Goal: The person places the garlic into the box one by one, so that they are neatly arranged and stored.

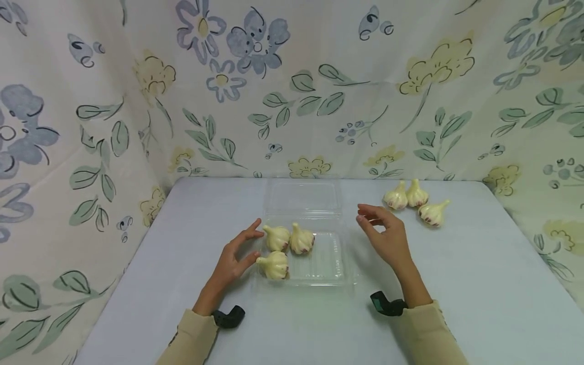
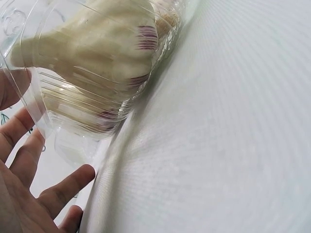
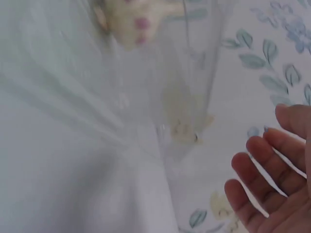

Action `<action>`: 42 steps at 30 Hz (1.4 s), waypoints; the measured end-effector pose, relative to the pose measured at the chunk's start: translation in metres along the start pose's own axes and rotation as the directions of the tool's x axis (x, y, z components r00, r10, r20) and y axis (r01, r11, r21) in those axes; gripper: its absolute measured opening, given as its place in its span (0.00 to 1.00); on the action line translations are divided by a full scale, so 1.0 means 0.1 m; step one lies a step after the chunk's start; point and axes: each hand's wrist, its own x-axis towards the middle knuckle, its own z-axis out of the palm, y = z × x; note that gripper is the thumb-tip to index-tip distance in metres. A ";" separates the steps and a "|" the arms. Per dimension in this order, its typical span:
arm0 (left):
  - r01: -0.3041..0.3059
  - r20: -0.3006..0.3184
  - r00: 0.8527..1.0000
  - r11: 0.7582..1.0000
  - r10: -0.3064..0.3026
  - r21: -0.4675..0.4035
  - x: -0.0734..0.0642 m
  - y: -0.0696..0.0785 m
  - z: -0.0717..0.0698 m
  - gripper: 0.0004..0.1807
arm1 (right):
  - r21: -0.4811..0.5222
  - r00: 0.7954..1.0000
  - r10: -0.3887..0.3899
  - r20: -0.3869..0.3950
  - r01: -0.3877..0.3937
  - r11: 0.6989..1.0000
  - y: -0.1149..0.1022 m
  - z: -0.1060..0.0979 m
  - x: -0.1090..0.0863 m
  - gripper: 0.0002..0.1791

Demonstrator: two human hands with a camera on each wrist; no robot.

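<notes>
A clear plastic clamshell box (image 1: 319, 278) lies on the table with its lid (image 1: 303, 197) folded back, away from me. Three garlic bulbs sit in its left half: one at the back left (image 1: 276, 238), one beside it (image 1: 302, 239) and one in front (image 1: 274, 265). My left hand (image 1: 232, 263) is at the box's left side, fingers spread, thumb and fingertips right at the rim (image 2: 34, 111). To the right of the box, my right hand (image 1: 385, 235) hovers over the table with loosely bent fingers and nothing in it.
Three more garlic bulbs lie at the back right of the table: a left one (image 1: 396, 196), a middle one (image 1: 416, 194) and a nearer one (image 1: 433, 213). A floral curtain (image 1: 301, 101) hangs behind the white table (image 1: 301, 329) and along both sides.
</notes>
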 end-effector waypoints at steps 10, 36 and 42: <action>-0.003 -0.006 1.000 1.000 0.003 -0.001 0.01 0.00 0.01 0.22 | -0.068 0.909 0.240 -0.341 -0.278 0.958 0.37 -0.41 0.04 0.15; -0.003 -0.004 1.000 1.000 0.003 -0.012 0.00 0.00 0.01 0.21 | 0.058 0.652 0.552 -0.520 -0.618 0.784 0.74 -0.79 -0.07 0.28; 0.003 -0.004 1.000 1.000 -0.003 -0.010 0.00 0.00 0.00 0.22 | 0.049 0.642 0.562 -0.522 -0.635 0.771 0.80 -0.82 -0.08 0.28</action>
